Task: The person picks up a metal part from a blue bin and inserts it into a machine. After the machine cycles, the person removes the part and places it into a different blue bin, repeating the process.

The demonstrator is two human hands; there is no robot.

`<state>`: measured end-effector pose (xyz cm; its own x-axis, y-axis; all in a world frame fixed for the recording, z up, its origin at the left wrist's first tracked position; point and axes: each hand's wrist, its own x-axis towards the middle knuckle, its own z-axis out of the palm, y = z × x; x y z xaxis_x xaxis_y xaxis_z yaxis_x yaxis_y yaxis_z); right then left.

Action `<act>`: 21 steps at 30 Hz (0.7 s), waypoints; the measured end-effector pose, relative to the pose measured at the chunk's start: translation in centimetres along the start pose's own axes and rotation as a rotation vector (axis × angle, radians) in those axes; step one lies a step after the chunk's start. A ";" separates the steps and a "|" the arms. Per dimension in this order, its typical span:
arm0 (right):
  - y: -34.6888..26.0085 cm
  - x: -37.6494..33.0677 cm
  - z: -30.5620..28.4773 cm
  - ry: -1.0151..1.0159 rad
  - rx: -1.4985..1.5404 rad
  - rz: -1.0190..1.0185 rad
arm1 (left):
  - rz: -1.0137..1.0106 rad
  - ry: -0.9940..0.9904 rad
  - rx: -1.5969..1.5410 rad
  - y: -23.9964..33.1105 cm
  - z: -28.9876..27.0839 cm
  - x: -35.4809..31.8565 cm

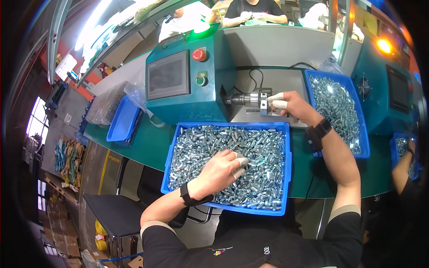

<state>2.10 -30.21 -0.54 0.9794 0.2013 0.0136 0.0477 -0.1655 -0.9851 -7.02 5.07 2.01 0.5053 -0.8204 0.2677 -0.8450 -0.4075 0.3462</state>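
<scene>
My left hand [222, 169] is down among small shiny metal fittings [263, 178] in a blue plastic tray [287, 172]. White covers sit on some of its fingertips. The fingers are curled together; what lies between them is too small to tell. My right hand [296, 106], with white-covered fingers, reaches to the metal holding block [263, 103] in front of the machine's spindle [239, 99]. Its fingertips are pinched together at the block, and any part in them is hidden. The spindle sticks out from a teal machine [219, 67] with a dark screen [168, 75].
A second blue tray [364, 145] of fittings stands to the right, beside another teal machine [375, 89]. At the left are a shallow blue tray [119, 123] and plastic-wrapped stock [105, 105]. A black chair [111, 214] stands by the green table [147, 152]. Other people work nearby.
</scene>
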 end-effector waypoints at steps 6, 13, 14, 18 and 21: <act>-1.0 -1.0 -0.3 0.173 -0.107 0.131 | 0.018 -0.062 -0.027 1.2 1.6 -0.3; -1.0 -0.5 -0.6 0.305 -0.092 0.133 | -0.071 -0.145 -0.049 0.6 1.8 -0.2; -0.6 -0.2 -0.7 0.322 -0.076 0.085 | -0.078 -0.168 -0.076 0.8 1.8 -0.2; 0.0 0.2 -0.6 0.405 -0.003 0.066 | -0.089 -0.110 -0.094 0.6 1.7 0.5; -0.3 0.5 -0.7 0.353 -0.062 0.101 | -0.086 -0.104 -0.128 0.7 1.6 0.9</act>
<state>2.69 -30.70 -0.08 0.9866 -0.1626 -0.0144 -0.0518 -0.2282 -0.9722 -7.41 3.44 1.04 0.5484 -0.8244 0.1400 -0.7670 -0.4293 0.4768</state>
